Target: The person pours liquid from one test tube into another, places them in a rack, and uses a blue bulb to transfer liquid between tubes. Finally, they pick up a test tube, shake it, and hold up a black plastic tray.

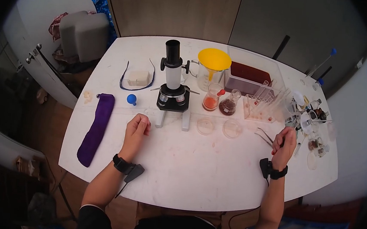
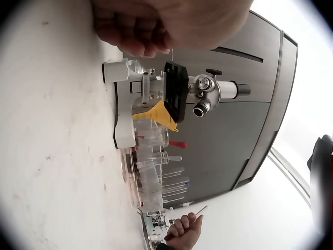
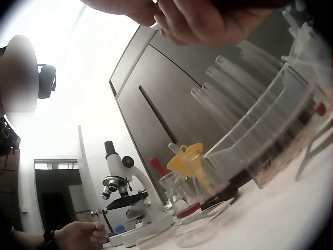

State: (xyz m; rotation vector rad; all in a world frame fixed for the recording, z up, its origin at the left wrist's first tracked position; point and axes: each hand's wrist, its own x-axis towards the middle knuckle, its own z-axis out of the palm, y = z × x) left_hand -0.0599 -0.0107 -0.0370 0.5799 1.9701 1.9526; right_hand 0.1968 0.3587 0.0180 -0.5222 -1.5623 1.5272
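Note:
My left hand (image 1: 137,130) is over the table, front left of the microscope (image 1: 174,79), its fingers loosely curled with nothing in them. In the left wrist view its curled fingers (image 2: 130,36) show close to the microscope. My right hand (image 1: 285,144) is at the right of the table beside metal tweezers (image 1: 265,137). Its fingers are curled, and a slim pale rod (image 2: 202,210) sticks out of its grip in the left wrist view. A small red spot (image 1: 272,153) shows at this hand's lower edge. Two petri dishes (image 1: 205,125) lie between the hands.
A yellow funnel (image 1: 214,59) sits in a glass beaker behind two flasks (image 1: 228,105) of reddish liquid. A test tube rack (image 1: 259,109) and small glassware (image 1: 314,144) stand right. At left lie a purple pouch (image 1: 96,129), a blue bulb (image 1: 131,99) and safety glasses (image 1: 121,81).

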